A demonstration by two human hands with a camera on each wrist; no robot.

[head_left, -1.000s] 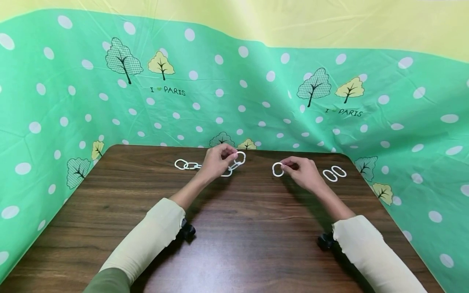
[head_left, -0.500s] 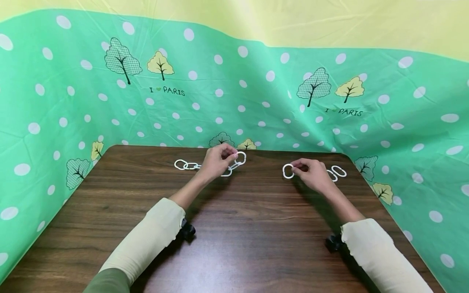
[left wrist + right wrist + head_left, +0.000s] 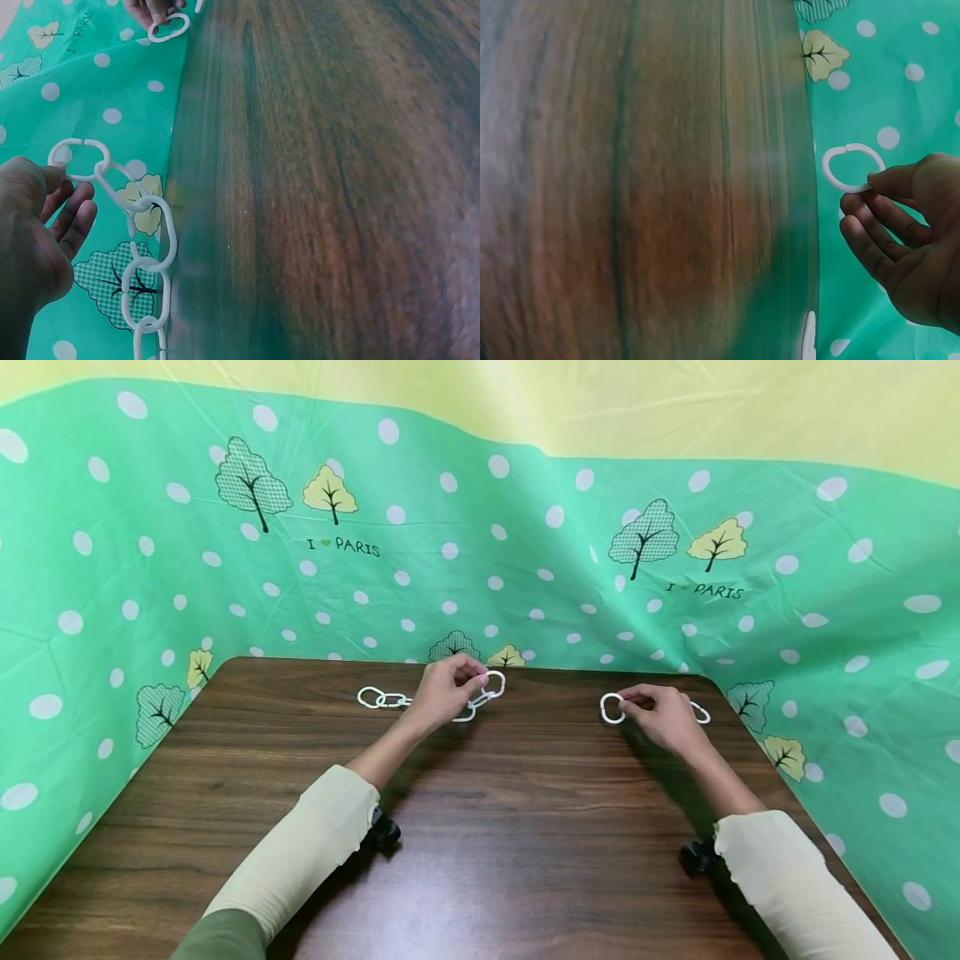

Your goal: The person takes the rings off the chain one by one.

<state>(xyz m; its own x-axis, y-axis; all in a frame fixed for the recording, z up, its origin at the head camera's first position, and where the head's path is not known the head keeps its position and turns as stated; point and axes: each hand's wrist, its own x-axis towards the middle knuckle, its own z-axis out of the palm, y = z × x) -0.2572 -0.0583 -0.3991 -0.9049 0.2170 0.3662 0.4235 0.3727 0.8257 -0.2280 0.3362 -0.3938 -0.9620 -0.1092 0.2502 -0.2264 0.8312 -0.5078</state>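
the white chain [image 3: 172,229] stretched lengthwise from left to right, roughly along the far edge of the table [image 3: 480,810], its left part lying flat to the left of the left hand [image 3: 447,689] and its right end rising to a last link [image 3: 69,142] held up with its face toward the person. the left hand hid the chain's middle in the head view and pinched that last link between thumb and fingers. well apart, the right hand [image 3: 660,714] pinched a single white link [image 3: 827,171], similarly upright, with a loose link [image 3: 703,714] partly hidden behind it.
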